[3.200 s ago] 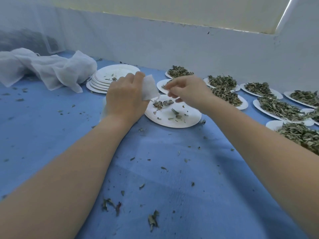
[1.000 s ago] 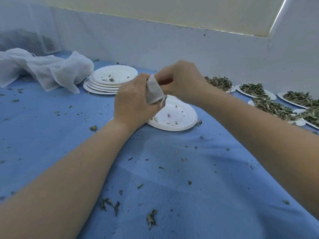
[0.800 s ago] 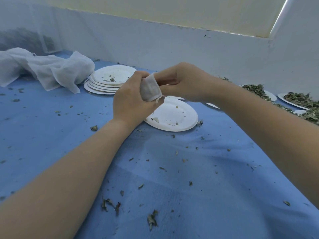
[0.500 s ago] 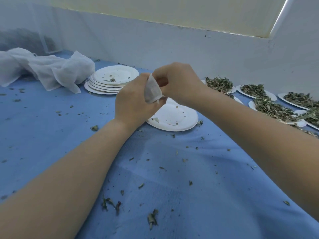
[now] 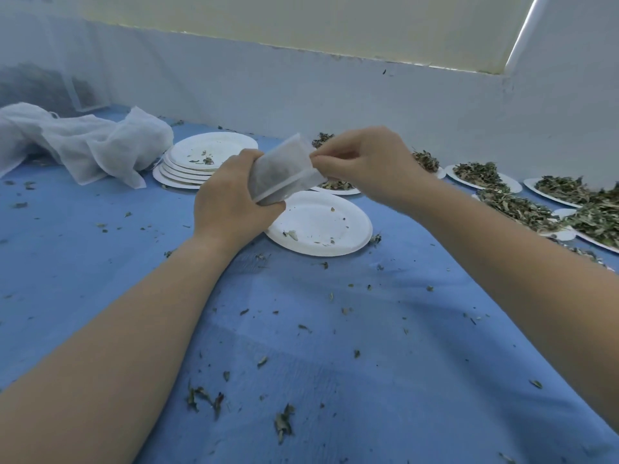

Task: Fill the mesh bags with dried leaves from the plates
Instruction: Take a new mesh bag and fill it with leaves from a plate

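Two bare forearms reach forward over the blue table (image 5: 335,380). The left hand (image 5: 231,202) grips the lower end of a mesh bag (image 5: 284,169), and the right hand (image 5: 365,162) pinches its upper corner, above a nearly empty plate (image 5: 321,226). Dark leaves show inside the bag.

mesh bag (image 5: 284,170) — now stretched out

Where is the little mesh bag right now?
The mesh bag is held up in the middle of the head view, between the left hand and the right hand, just above the nearly empty white plate.
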